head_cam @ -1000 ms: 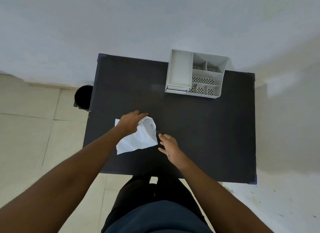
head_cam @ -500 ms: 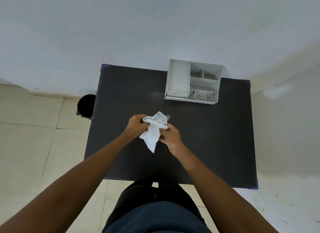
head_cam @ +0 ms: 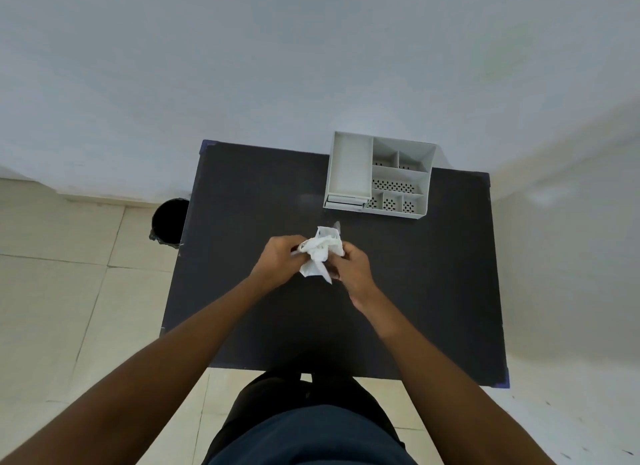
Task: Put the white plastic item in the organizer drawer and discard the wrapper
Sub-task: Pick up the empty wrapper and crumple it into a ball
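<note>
Both hands bunched on the wrapper above the middle of the table.

Nearest me, the left hand [head_cam: 278,258] and right hand [head_cam: 349,267] pinch the crumpled white wrapper [head_cam: 320,253] between them, fingers curled shut on it from either side; it hangs roughly upright, tail pointing down. Whether the white plastic item is inside I cannot tell. Beyond, ahead and slightly right, the organizer [head_cam: 381,175] stands at the far table [head_cam: 242,194] edge, nearer the right hand. The black bin [head_cam: 169,222] sits off the left side.
</note>
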